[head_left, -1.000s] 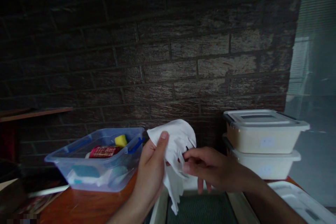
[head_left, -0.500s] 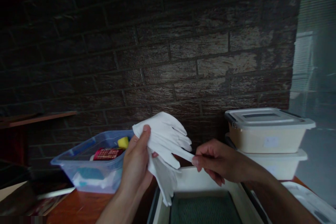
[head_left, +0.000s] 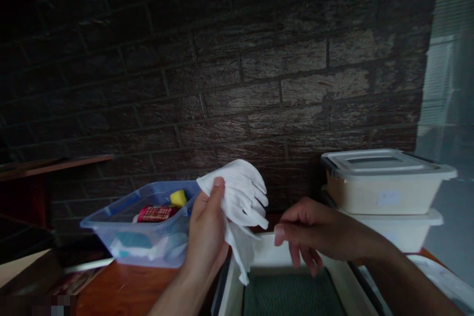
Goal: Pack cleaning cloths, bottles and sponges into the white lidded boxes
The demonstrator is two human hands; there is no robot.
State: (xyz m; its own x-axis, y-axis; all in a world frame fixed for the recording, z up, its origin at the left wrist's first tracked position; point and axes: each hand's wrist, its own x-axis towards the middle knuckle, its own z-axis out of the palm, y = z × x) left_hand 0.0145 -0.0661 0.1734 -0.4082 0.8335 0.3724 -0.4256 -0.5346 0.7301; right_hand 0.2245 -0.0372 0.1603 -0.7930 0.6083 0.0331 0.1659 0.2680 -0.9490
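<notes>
Far left of the open white bin (head_left: 272, 252), a cardboard box (head_left: 22, 269) shows at the edge of view. Nearer the bin, on a reddish wooden table (head_left: 122, 284), stands a translucent blue tub (head_left: 97, 232) with a red checked packet (head_left: 155, 214) and a yellow block (head_left: 178, 198) inside. Just left of the bin, the left hand (head_left: 207, 229) pinches white gloves (head_left: 242, 197) by the cuff; they hang above the bin's left rear part, one fanned rightward, the other dangling. Inside the bin lies a dark green cloth (head_left: 292, 294). Above the bin's right side, the right hand (head_left: 305, 229) is loosely curled, thumb and index finger slightly parted, apart from the gloves. Right of the bin, two lidded boxes (head_left: 351, 195) stand stacked, with a white lid (head_left: 440, 281) in front.
</notes>
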